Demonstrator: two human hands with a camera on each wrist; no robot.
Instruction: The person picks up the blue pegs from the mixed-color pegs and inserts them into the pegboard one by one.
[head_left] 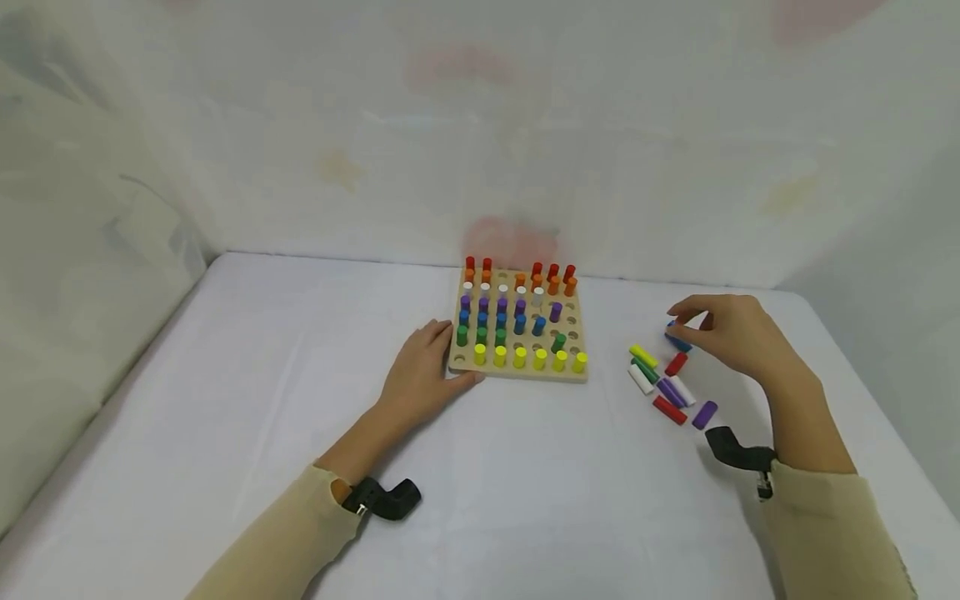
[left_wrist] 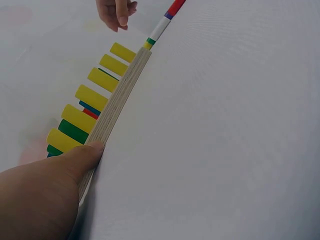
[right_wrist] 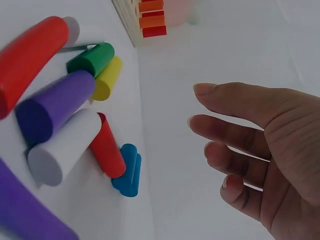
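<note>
Head view: a wooden peg board (head_left: pixel 517 372) lies on a white table (head_left: pixel 525 492), filled with upright pegs in rows of red, orange, white, purple, blue, green and yellow, with some holes bare. The left hand (head_left: pixel 423 372) rests at the board's near left corner, fingers straight and flat, thumb along the near edge. Right of the board, well apart from it, loose pegs (head_left: pixel 670 385) lie scattered on their sides: yellow, green, white, red and purple. The right hand (head_left: pixel 726 332) hovers at the far end of that cluster, fingers relaxed and spread, its fingertips just above a blue peg (head_left: pixel 677 340); nothing is gripped.

Left wrist view: the left hand's thumb (left_wrist: pixel 82 156) presses against the board's layered wooden edge (left_wrist: pixel 122 97). A row of yellow pegs (left_wrist: pixel 92 97) stands along that edge, with green, blue and red ones behind. Beyond the board's far end, the right hand's fingertips (left_wrist: pixel 120 12) show above the table.

Right wrist view: the right hand (right_wrist: pixel 260 150) is open, fingers apart and loosely bent, holding nothing. The blue peg (right_wrist: pixel 127 170) lies on the table just beside a red peg (right_wrist: pixel 107 147), with white (right_wrist: pixel 62 147), purple (right_wrist: pixel 52 105), green (right_wrist: pixel 92 59) and yellow (right_wrist: pixel 106 79) pegs between it and the board.
</note>
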